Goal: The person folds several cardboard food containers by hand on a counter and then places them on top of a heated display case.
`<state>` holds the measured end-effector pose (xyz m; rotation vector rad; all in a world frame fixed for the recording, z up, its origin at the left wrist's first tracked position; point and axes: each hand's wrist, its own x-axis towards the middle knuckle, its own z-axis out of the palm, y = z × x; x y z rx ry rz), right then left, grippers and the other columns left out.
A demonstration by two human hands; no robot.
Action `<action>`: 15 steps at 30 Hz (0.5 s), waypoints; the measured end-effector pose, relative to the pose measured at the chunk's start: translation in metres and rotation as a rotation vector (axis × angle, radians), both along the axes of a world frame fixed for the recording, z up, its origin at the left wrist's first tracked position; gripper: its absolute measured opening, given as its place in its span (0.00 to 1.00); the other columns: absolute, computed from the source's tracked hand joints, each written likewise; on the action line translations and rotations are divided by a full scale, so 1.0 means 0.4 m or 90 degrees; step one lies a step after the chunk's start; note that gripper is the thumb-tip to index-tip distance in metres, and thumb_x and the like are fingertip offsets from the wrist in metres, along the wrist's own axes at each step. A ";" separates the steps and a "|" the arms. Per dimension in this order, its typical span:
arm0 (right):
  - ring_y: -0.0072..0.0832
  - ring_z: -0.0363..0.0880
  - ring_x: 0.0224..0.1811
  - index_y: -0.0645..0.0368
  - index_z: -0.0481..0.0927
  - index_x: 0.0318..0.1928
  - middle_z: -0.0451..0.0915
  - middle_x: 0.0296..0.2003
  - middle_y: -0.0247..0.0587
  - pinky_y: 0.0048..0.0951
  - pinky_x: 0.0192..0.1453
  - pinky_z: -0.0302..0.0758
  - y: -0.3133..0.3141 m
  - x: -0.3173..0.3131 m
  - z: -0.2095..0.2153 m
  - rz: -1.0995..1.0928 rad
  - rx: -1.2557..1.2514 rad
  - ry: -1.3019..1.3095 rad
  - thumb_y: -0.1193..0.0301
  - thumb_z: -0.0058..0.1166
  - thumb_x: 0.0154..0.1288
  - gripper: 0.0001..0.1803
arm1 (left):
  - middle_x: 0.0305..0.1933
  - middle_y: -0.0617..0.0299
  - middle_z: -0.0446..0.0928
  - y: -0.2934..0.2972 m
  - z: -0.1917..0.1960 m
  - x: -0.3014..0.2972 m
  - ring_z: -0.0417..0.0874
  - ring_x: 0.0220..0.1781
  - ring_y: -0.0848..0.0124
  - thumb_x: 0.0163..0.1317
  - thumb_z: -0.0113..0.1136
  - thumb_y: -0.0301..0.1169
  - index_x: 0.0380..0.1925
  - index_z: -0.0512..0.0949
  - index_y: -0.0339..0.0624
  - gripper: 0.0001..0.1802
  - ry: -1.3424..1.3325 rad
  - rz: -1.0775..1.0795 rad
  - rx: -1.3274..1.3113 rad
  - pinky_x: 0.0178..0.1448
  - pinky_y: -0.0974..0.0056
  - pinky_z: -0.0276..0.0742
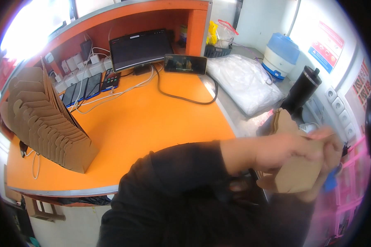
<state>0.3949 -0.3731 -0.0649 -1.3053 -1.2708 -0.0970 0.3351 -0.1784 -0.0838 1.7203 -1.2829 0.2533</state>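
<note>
Both my hands are over at the right, past the orange table's edge, on a brown cardboard piece [299, 175] with folded, angled sides. My left hand [286, 151] reaches across from the left and closes its fingers over the top edge. On the far side my right hand [330, 144] grips the same piece, its fingers slightly blurred and partly covered. Just behind them several more brown cardboard pieces [281, 119] stand close together, partly hidden by my left hand. A nested row of folded cardboard pieces [57, 131] leans on the table at the left.
On the orange table [152, 119] stand a monitor [140, 49] and a propped phone [185, 64]. Several phones [93, 85] lie by chargers and cables. Right of it are a clear plastic bag [247, 84], a blue-white water jug [280, 57], a black cylinder [303, 88] and pink racks [350, 177].
</note>
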 end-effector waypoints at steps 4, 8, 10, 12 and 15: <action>0.28 0.73 0.26 0.69 0.70 0.35 0.72 0.26 0.45 0.26 0.31 0.72 0.041 -0.065 0.013 -0.253 0.220 0.161 0.73 0.40 0.59 0.10 | 0.37 0.59 0.73 -0.014 0.012 -0.025 0.73 0.39 0.69 0.57 0.52 0.33 0.41 0.71 0.36 0.14 0.565 -0.532 -0.386 0.43 0.66 0.68; 0.27 0.72 0.25 0.69 0.70 0.34 0.72 0.25 0.44 0.25 0.31 0.72 -0.005 -0.041 -0.001 -0.079 0.121 -0.042 0.74 0.39 0.58 0.09 | 0.31 0.62 0.72 -0.060 0.000 -0.042 0.70 0.35 0.73 0.58 0.51 0.32 0.37 0.70 0.36 0.11 0.211 -0.300 -0.286 0.41 0.69 0.67; 0.26 0.72 0.25 0.69 0.70 0.33 0.71 0.25 0.43 0.24 0.31 0.72 -0.044 -0.023 0.010 -0.048 0.103 -0.094 0.75 0.38 0.57 0.09 | 0.31 0.62 0.72 -0.052 0.005 -0.066 0.70 0.34 0.74 0.59 0.49 0.32 0.34 0.70 0.36 0.09 0.339 -0.290 -0.329 0.40 0.68 0.67; 0.26 0.72 0.24 0.69 0.70 0.32 0.71 0.25 0.43 0.24 0.31 0.71 -0.064 -0.011 0.014 -0.021 0.100 -0.131 0.75 0.38 0.57 0.09 | 0.32 0.62 0.72 -0.039 0.021 -0.079 0.70 0.35 0.75 0.59 0.48 0.32 0.35 0.70 0.35 0.11 0.465 -0.293 -0.279 0.41 0.68 0.67; 0.26 0.72 0.24 0.68 0.69 0.32 0.72 0.25 0.43 0.23 0.30 0.71 -0.072 -0.015 0.004 0.000 0.085 -0.128 0.77 0.40 0.56 0.07 | 0.33 0.62 0.72 -0.046 0.030 -0.083 0.70 0.36 0.75 0.59 0.47 0.32 0.37 0.70 0.34 0.12 0.500 -0.327 -0.301 0.42 0.68 0.67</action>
